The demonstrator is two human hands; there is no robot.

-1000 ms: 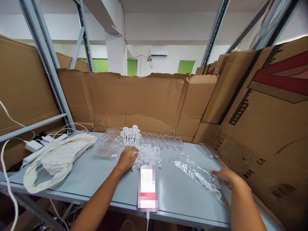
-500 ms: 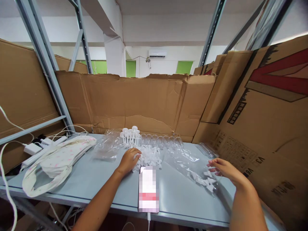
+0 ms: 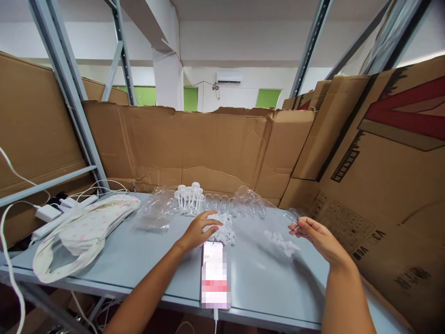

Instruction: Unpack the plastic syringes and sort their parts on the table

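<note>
My right hand [image 3: 311, 232] has its fingers closed on a clear plastic bag [image 3: 255, 197], blurred and partly raised over the right side of the table. Small white plastic pieces [image 3: 281, 243] show blurred at the bag's lower part. Over the left side of a heap of similar white pieces [image 3: 226, 227] hovers my left hand [image 3: 201, 229], fingers apart, with nothing visible in it. Behind the heap stand white pump-like parts [image 3: 188, 197] with round tops and stems. Beside them is a row of clear plastic cups or bottles [image 3: 216, 201], its right end behind the bag.
A phone [image 3: 213, 273] with a cable lies at the table's front edge. Another clear bag [image 3: 158, 208] and a pale fabric pouch [image 3: 100, 222] lie to the left, near a power strip [image 3: 52, 227]. Cardboard [image 3: 201, 148] walls the back and right.
My right hand has lifted the bag and moved slightly left and up, and the bag's far part has swung up over the cups. My left hand has shifted right, its fingers spreading over the heap.
</note>
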